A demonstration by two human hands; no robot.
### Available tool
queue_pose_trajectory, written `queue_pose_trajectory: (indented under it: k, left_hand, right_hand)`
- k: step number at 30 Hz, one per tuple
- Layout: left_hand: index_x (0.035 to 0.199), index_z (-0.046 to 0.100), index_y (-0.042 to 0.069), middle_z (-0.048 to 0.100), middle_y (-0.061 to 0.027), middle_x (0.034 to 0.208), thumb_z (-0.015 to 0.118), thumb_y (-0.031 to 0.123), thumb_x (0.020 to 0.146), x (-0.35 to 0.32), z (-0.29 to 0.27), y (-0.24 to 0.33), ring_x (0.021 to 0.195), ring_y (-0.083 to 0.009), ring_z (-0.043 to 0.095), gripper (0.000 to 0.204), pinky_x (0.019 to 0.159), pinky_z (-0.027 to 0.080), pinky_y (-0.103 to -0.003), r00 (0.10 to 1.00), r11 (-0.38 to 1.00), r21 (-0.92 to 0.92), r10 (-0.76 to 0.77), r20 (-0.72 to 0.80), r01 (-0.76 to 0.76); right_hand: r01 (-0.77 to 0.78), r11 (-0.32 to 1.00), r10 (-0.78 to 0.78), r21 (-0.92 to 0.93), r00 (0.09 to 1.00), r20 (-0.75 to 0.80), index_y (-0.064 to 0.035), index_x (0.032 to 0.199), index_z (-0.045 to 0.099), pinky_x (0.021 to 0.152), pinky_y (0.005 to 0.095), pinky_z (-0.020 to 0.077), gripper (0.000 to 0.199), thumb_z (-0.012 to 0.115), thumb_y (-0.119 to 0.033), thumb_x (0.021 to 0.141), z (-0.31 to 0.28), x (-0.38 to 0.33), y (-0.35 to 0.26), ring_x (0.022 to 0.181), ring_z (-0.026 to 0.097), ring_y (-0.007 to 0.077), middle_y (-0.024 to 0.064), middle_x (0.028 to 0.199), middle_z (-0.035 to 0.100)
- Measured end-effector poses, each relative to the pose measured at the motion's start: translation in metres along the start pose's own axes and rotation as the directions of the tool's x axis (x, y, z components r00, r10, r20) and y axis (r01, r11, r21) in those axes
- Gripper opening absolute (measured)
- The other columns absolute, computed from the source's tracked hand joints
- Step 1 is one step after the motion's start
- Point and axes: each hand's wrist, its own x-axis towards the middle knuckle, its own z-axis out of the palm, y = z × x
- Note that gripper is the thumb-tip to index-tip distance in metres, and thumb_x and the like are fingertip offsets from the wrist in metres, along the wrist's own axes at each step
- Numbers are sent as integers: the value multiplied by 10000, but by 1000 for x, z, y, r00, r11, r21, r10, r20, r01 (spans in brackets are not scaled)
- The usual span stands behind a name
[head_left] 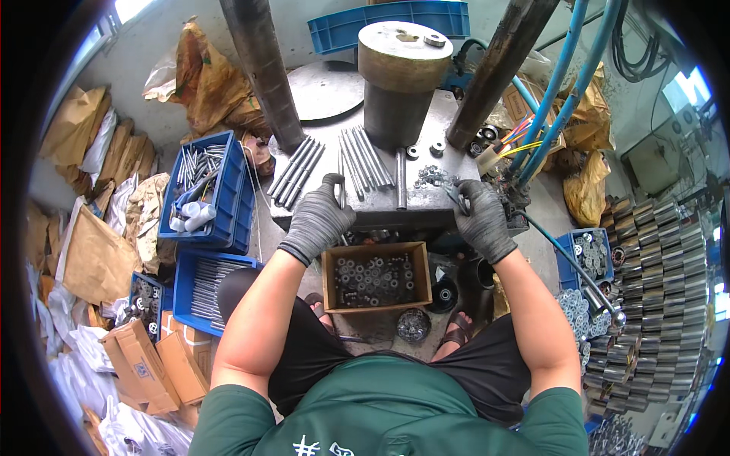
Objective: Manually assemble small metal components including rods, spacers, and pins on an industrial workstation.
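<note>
My left hand (pixel 319 216), in a grey knit glove, is closed at the near edge of the metal press table (pixel 312 123), its fingertips around the near end of a thin metal rod (pixel 341 190). Slim metal rods lie in two groups beside it, a left group (pixel 296 173) and a right group (pixel 365 159). A thicker short bar (pixel 401 178) lies right of them. At the table's right front, my gloved right hand (pixel 487 220) has its fingers pinched beside a pile of small shiny metal parts (pixel 436 176). What they hold is too small to tell.
A heavy steel cylinder (pixel 399 91) stands mid-table between two dark columns (pixel 262 68). Below the front edge is a wooden box (pixel 376 304) of small round parts. Blue crates (pixel 243 201) of rods stand left; blue hoses (pixel 570 83) and stacked metal tubes (pixel 646 281) are right.
</note>
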Motion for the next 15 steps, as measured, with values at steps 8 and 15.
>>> queue_pose_trajectory:
  k: [8, 15]
  left_hand:
    - [1263, 569, 98, 643, -42, 740, 593, 291, 979, 9, 1, -4, 500, -134, 561, 344, 399, 405, -235, 884, 130, -892, -254, 393, 434]
    - [1241, 534, 23, 628, -79, 884, 544, 119, 952, 24, 19, -17, 706, -170, 596, 305, 584, 508, -275, 940, -17, -940, -30, 340, 340]
  right_hand:
    - [-389, 921, 389, -21, 921, 5, -15, 1060, 626, 779, 427, 544, 362, 785, -165, 771, 32, 29, 18, 879, 693, 366, 207, 909, 698]
    - [-392, 918, 396, -58, 915, 82, 0, 1048, 634, 802, 419, 547, 332, 754, -128, 766, 34, 40, 20, 880, 697, 367, 213, 915, 704]
